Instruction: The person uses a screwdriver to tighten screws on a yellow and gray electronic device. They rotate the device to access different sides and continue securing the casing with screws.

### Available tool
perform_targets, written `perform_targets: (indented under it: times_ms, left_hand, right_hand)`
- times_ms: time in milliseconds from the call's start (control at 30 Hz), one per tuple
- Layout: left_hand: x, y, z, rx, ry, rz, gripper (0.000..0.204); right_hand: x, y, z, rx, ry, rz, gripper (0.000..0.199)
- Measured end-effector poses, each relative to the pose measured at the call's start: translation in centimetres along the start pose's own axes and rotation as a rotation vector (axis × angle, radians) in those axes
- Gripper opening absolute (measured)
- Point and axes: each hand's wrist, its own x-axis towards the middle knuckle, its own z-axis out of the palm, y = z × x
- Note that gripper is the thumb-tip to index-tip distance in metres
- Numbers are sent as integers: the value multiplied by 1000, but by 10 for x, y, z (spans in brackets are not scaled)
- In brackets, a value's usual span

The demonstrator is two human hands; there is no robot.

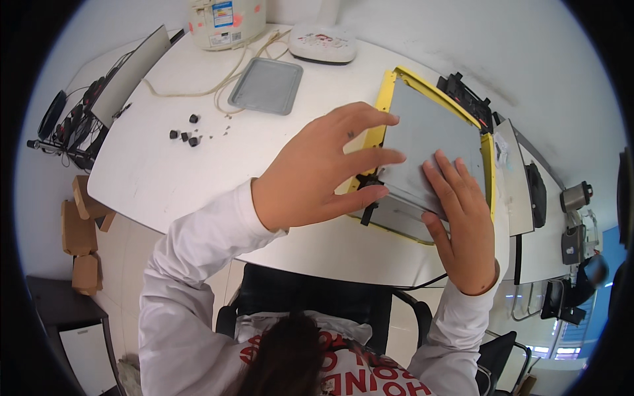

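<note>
A flat appliance with a yellow frame (382, 104) and a smooth grey panel (422, 122) lies at the right of the white table (264, 142). My left hand (317, 165) hovers at its left edge, fingers spread and nothing seen in them. Just past those fingertips, a small black fitting (371, 203) shows at the frame's left side, partly hidden. Over the near right part of the panel, my right hand (465, 221) rests with its fingers stretched out. What lies beneath that palm is hidden.
Several black knobs (193, 119) and tiny screws (226, 129) lie at the left. Behind them are a grey tray (267, 86), a pale cable (198, 94), a white lamp base (322, 45) and a cream round appliance (228, 26). A black chair (310, 297) stands at the near edge.
</note>
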Motion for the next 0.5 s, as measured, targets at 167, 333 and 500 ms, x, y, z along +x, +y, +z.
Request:
perform_targets:
  times_ms: [167, 333, 500]
  left_hand:
    - [0, -11, 4, -28, -121, -23, 45]
    - [1, -13, 0, 130, -116, 84, 51]
    - [6, -21, -8, 179, -151, 136, 49]
  right_hand:
    - [2, 11, -12, 58, -54, -32, 54]
    - [2, 12, -14, 83, -85, -38, 54]
    - [-1, 16, -15, 85, -85, -31, 56]
